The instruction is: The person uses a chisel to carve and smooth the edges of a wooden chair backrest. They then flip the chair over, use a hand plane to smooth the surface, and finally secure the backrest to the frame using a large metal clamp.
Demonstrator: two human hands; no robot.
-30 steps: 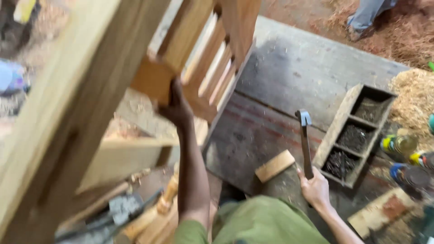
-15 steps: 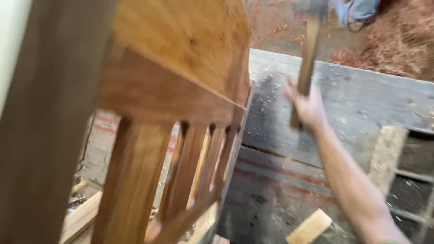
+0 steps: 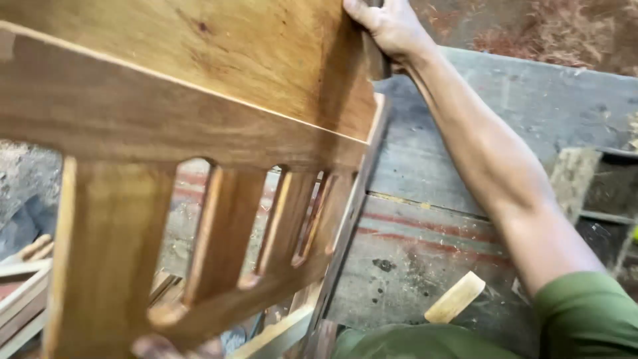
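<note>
Wooden furniture frame (image 3: 199, 100) filling the view from 9 to 12 o'clock: broad varnished panel above, row of upright slats (image 3: 226, 233) below, set between two rails. Frame tilted, lower rail running down toward 6 o'clock.

Right hand (image 3: 389, 26) at 12 o'clock, fingers curled over the panel's upper right edge, closed around a dark handle-like object (image 3: 376, 60) pressed against that edge; kind of object not discernible. Forearm extending down to 4 o'clock, ending in a green sleeve (image 3: 588, 316).

Left hand: blurred pinkish shape at 6 o'clock under the lower rail, possibly that hand; grip state not discernible.

Table (image 3: 531, 113) at 1 to 5 o'clock: grey, weathered boards, dusted with sawdust, faded red stripes (image 3: 425, 233) across the nearer board, dark stains near 5 o'clock. Small pale wood offcut (image 3: 455, 297) lying flat on the table at 5 o'clock, apart from the frame. Compartmented wooden tray (image 3: 598, 186) at 3 o'clock at the table's right edge, contents unclear.

Ground beyond the table at 1 o'clock: reddish earth strewn with shavings (image 3: 558, 26). Loose timber pieces (image 3: 26, 279) at 8 o'clock, seen through and beside the slats.
</note>
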